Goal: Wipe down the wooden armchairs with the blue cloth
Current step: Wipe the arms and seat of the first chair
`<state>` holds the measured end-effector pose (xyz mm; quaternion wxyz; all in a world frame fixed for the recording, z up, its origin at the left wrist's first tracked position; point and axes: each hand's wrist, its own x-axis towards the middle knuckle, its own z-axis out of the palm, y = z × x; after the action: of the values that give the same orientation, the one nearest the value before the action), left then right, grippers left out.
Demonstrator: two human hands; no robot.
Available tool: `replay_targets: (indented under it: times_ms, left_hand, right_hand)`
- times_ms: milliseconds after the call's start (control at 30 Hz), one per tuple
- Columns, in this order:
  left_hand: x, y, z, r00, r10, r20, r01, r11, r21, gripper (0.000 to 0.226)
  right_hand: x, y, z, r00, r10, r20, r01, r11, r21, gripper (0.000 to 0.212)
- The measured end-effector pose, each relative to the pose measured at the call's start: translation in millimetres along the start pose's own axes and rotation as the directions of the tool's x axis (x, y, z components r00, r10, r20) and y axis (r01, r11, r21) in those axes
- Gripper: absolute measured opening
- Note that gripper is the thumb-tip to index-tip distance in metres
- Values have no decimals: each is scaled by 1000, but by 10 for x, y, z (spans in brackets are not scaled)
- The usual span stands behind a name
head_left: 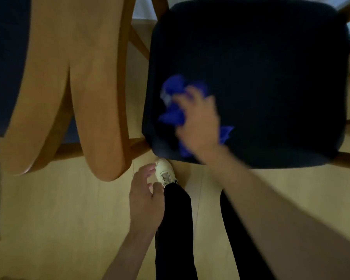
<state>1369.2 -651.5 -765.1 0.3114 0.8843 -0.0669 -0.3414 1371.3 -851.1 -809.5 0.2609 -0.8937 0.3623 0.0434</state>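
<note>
A bunched blue cloth [175,91] lies on the dark navy seat cushion [261,67] of the right armchair, near the cushion's front left corner. My right hand [198,122] presses down on the cloth and grips it. To the left are two broad wooden armrests [97,87], side by side, one from each chair. My left hand [143,197] hangs below them over the floor, fingers loosely curled, holding nothing.
A second navy cushion [4,57] shows at the far left. Wooden frame rails [348,160] stick out around the right chair. My legs in black trousers and a white shoe [165,172] stand on the pale wooden floor [59,219].
</note>
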Motion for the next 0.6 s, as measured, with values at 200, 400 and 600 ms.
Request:
replay_targets:
  times_ms: [200,400,600]
  left_hand:
    - [8,-136,-150,944,-231,-234,213,972,-97,38]
    - [127,-67,-209,936,-270,-225,248,961,-122,39]
    - [215,120,-250,952,-162,-260,150,986,-68,40]
  right_hand:
    - [-561,-281,233,926,-288,244,235,946,226,63]
    - [445,44,-389,993,-114,-9,110,934,340,68]
    - [1017,-597,-197,877,-298,378,307,951,37,55]
